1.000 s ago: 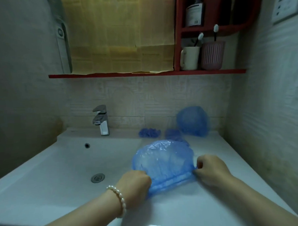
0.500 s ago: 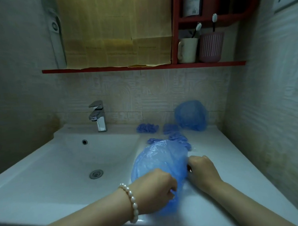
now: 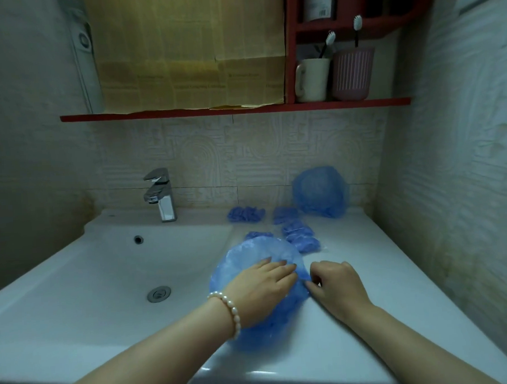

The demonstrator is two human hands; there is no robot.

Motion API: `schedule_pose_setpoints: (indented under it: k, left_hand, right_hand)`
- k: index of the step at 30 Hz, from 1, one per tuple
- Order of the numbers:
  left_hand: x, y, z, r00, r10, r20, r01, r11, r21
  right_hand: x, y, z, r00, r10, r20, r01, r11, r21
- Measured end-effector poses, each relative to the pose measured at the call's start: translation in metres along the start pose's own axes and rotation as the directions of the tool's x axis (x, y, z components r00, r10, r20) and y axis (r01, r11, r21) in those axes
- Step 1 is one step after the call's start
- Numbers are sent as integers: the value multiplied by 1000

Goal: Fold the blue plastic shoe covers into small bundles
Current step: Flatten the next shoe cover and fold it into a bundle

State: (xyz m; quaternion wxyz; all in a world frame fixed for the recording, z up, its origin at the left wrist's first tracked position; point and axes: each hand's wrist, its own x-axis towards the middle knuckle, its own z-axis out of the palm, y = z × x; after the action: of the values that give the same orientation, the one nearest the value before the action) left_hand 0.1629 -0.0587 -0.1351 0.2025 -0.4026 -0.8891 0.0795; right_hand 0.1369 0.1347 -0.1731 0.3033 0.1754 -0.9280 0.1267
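Note:
A blue plastic shoe cover lies puffed up on the white counter beside the basin. My left hand, with a pearl bracelet at the wrist, presses flat on top of it with straight fingers. My right hand sits at the cover's right edge with curled fingers pinching the plastic. Several small folded blue bundles lie just behind it. Another unfolded blue cover leans against the back wall.
The sink basin with its drain is to the left, the chrome tap behind it. A red shelf above holds a mug and a pink cup with toothbrushes. The tiled wall stands close on the right.
The cover has been folded over from right to left and flattened. My left hand has moved from gripping the near edge to pressing on top; my right hand stays at the right edge.

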Motion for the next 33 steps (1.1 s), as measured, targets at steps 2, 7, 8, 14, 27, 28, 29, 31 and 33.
schedule_pose_setpoints:
  k: [2, 7, 8, 14, 27, 28, 29, 31, 33]
  left_hand:
    - [-5, 3, 4, 991, -74, 110, 83, 993, -87]
    - [-14, 15, 12, 922, -212, 324, 297, 925, -238]
    - [-14, 16, 12, 917, -223, 330, 316, 912, -263]
    - [-11, 34, 9, 907, -241, 345, 360, 870, -338]
    - [8, 38, -6, 788, -591, 173, 613, 729, -304]
    - [9, 38, -5, 791, -578, 199, 611, 736, -292]
    - [10, 39, -4, 792, -573, 214, 611, 733, -298]
    - [10, 39, -1, 788, -578, 211, 613, 711, -344]
    - [8, 41, -2, 806, -581, 113, 572, 717, -398]
  right_hand:
    - [0, 3, 1, 996, 57, 66, -58, 998, 22]
    - [3, -2, -2, 987, 123, 103, -121, 992, -20]
    - [4, -3, -2, 984, 136, 111, -133, 991, -32]
    - [7, -7, -3, 964, 208, 165, -192, 975, -109]
    - [7, -15, -8, 954, 245, 171, -239, 970, -52]
    - [7, -15, -8, 956, 244, 166, -240, 970, -45]
    - [7, -15, -9, 956, 244, 165, -241, 970, -39]
    - [6, -15, -9, 958, 240, 158, -238, 971, -32]
    - [6, -14, -9, 959, 238, 156, -235, 971, -37]
